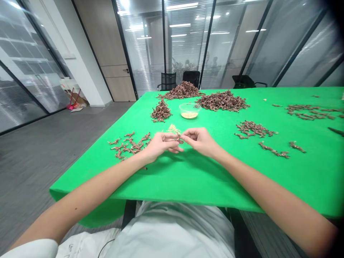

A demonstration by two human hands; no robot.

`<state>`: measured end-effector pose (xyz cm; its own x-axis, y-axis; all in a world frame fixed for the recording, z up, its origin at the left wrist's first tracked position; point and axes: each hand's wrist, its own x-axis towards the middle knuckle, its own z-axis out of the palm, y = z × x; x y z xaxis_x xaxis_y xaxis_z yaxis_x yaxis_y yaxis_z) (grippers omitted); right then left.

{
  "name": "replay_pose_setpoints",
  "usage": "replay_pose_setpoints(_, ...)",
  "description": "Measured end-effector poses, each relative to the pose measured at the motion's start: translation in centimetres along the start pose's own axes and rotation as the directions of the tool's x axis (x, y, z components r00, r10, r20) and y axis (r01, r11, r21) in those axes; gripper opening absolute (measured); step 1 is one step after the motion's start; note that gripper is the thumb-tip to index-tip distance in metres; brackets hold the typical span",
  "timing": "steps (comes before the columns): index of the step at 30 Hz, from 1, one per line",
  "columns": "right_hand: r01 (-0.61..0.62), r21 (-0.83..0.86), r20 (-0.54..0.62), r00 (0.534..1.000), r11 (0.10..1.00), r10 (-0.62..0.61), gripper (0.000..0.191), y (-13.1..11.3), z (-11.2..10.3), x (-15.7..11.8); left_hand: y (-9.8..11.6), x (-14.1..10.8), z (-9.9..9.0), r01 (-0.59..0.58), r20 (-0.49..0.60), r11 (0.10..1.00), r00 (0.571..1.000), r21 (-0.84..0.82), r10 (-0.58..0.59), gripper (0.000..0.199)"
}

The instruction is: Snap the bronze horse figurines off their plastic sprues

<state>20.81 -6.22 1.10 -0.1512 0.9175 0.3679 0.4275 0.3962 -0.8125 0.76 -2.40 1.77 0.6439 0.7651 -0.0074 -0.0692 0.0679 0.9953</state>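
My left hand [160, 144] holds a small brown, knobby, twig-like dried piece [178, 137] between thumb and fingers. Thumb and fingertips of my right hand [199, 142] pinch together at the same piece, their tips meeting the left fingers. Just beyond the hands, a little heap of pale yellow grains [173, 129] lies on the green cloth. Loose brown twisted pieces [131, 145] are scattered to the left of my left hand, partly covered by the forearm. Exactly what sits between the fingertips is small and partly hidden.
A clear bowl [190, 108] with pale grains stands beyond the hands. Brown heaps lie around it: a small pile [161, 111], a large pile [223, 101] and a far pile [184, 90]. More pieces [255, 129] lie right. A dark tool [335, 131] rests at the right edge of the green-covered table [188, 182].
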Motion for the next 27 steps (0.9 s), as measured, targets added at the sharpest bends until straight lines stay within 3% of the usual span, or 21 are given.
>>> replay_pose_setpoints(12, 0.016, -0.076, -0.076, 0.997, 0.997, -0.021, 0.032, 0.3, 0.3, 0.0, 0.2, -0.2, 0.1, 0.019, 0.011, 0.999, 1.000, -0.035, -0.018, 0.049)
replay_pose_setpoints(27, 0.014, 0.048, -0.116, 0.993, 0.999, -0.008, 0.033, -0.1, 1.0, -0.1, 0.2, -0.2, -0.1, 0.014, 0.037, 1.000, 0.999, 0.025, -0.015, 0.064)
